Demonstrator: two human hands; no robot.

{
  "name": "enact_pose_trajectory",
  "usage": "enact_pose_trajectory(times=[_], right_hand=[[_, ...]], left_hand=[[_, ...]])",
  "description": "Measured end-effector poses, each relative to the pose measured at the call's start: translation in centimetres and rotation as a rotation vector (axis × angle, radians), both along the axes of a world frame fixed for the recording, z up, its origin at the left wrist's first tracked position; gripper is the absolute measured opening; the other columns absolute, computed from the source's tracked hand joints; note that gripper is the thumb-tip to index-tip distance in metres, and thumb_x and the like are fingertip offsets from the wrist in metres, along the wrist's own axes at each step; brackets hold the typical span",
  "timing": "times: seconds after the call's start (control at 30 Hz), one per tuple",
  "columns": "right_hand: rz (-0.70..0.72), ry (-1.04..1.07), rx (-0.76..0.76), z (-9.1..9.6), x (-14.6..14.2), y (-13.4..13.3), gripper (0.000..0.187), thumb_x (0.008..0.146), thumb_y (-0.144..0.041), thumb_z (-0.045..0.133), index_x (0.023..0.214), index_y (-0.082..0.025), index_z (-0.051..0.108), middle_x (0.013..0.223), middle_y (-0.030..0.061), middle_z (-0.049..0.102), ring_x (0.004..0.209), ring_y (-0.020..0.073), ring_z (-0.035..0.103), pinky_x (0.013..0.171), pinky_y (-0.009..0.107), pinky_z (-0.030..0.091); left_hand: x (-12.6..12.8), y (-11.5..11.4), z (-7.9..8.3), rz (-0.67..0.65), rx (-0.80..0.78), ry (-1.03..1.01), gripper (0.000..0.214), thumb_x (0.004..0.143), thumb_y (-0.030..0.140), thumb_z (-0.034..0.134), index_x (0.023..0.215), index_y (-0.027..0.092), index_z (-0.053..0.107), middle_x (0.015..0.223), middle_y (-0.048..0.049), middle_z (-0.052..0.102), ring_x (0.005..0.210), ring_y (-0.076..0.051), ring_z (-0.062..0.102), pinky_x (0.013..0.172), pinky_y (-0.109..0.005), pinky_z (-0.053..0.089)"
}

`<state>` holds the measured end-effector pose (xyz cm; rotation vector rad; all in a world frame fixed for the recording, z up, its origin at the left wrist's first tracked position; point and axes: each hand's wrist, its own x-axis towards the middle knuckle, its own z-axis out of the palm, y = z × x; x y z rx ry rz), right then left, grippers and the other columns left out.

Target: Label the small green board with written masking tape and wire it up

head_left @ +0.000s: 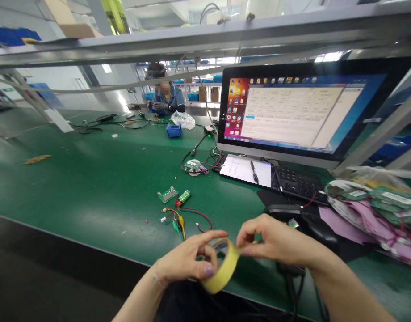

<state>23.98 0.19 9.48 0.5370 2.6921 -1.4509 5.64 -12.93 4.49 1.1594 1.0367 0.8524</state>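
Note:
My left hand grips a roll of yellow tape, fingers through its core and thumb on the outer face. On the roll's right side, my right hand pinches the tape's edge between thumb and fingers; motion blurs this spot a little. Beyond my hands on the green bench lie a small green circuit board, a green-wrapped battery and several wires with green and yellow alligator clips.
A monitor stands at the back right, with a keyboard, paper and pen before it. Circuit boards with pink sheets pile up at right. Across the bench, near a blue bin, a person sits.

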Motion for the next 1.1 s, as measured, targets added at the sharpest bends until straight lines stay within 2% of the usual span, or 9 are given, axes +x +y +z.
enact_pose_trajectory(times=[0.07,0.17,0.27,0.33,0.4,0.6,0.73,0.9,1.1], right_hand=[[0.092,-0.019,0.079,0.9,-0.1,-1.5,0.015,0.072,-0.015,0.057,0.081,-0.023,0.066,0.077,-0.0048,0.066,0.068,0.0081,0.056,0.063,0.017,0.038],[0.082,-0.061,0.229,1.6,-0.1,-2.6,0.019,0.068,-0.011,0.055,0.08,-0.023,0.064,0.073,-0.0046,0.065,0.063,0.0077,0.054,0.057,0.017,0.035],[-0.026,-0.133,0.288,2.2,0.6,-1.5,0.019,0.065,-0.014,0.055,0.08,-0.022,0.062,0.061,-0.0049,0.059,0.052,0.0072,0.047,0.047,0.018,0.029],[-0.069,-0.168,0.249,2.5,1.2,-0.3,0.015,0.064,-0.016,0.056,0.077,-0.021,0.06,0.059,-0.0049,0.057,0.051,0.0073,0.046,0.045,0.018,0.028],[-0.103,-0.194,0.195,2.8,1.6,0.6,0.007,0.064,-0.018,0.056,0.071,-0.019,0.058,0.059,-0.0044,0.056,0.053,0.0076,0.046,0.046,0.018,0.029],[-0.163,-0.147,0.015,2.4,1.2,0.7,0.009,0.066,-0.021,0.057,0.073,-0.017,0.059,0.059,-0.0047,0.052,0.054,0.0066,0.041,0.049,0.019,0.03],[-0.231,-0.111,-0.014,2.0,0.7,0.5,0.015,0.071,-0.028,0.055,0.069,-0.014,0.06,0.051,-0.0054,0.042,0.048,0.0058,0.032,0.044,0.02,0.022],[-0.283,0.015,-0.189,0.7,0.4,0.4,0.014,0.07,-0.026,0.056,0.066,-0.013,0.056,0.054,-0.0041,0.047,0.05,0.0053,0.034,0.047,0.02,0.024],[-0.358,0.151,-0.384,-0.8,-0.1,-0.4,0.02,0.068,-0.029,0.064,0.073,-0.011,0.057,0.055,-0.0056,0.042,0.05,0.004,0.03,0.047,0.018,0.022]], left_hand=[[1.7,0.9,-1.1,-0.03,-0.099,-0.068,0.1,0.058,0.052,0.074,0.134,0.018,0.019,0.076,-0.002,0.056,0.067,-0.014,0.048,0.061,-0.023,0.036],[4.6,1.7,-1.9,-0.022,-0.048,-0.226,0.075,0.06,0.039,0.076,0.12,0.016,0.039,0.084,-0.0039,0.054,0.073,-0.013,0.049,0.066,-0.022,0.038],[5.9,1.8,-1.8,0.102,-0.066,-0.309,0.072,0.067,0.042,0.071,0.123,0.016,0.034,0.072,0.0011,0.048,0.055,-0.007,0.04,0.053,-0.019,0.032],[5.6,1.6,-1.4,0.236,-0.06,-0.223,0.083,0.069,0.045,0.069,0.131,0.017,0.021,0.065,0.004,0.043,0.051,-0.006,0.034,0.047,-0.018,0.025],[4.9,1.2,-1.0,0.305,-0.016,-0.112,0.082,0.071,0.044,0.066,0.133,0.019,0.02,0.065,0.0044,0.04,0.054,-0.007,0.035,0.047,-0.019,0.024],[3.7,0.2,0.6,0.331,0.129,0.119,0.056,0.08,0.04,0.057,0.129,0.027,0.032,0.065,0.0056,0.032,0.056,-0.008,0.029,0.051,-0.021,0.023],[3.5,-0.1,1.1,0.356,0.189,0.243,0.052,0.082,0.037,0.054,0.128,0.029,0.032,0.064,0.0056,0.034,0.059,-0.009,0.034,0.056,-0.022,0.028],[2.9,-0.5,1.3,0.359,0.267,0.246,0.054,0.083,0.035,0.053,0.13,0.026,0.029,0.068,0.004,0.041,0.066,-0.011,0.04,0.071,-0.025,0.034],[2.6,-1.0,1.0,0.347,0.319,0.419,0.051,0.083,0.028,0.05,0.13,0.03,0.03,0.07,0.0031,0.041,0.064,-0.012,0.039,0.063,-0.024,0.031]])
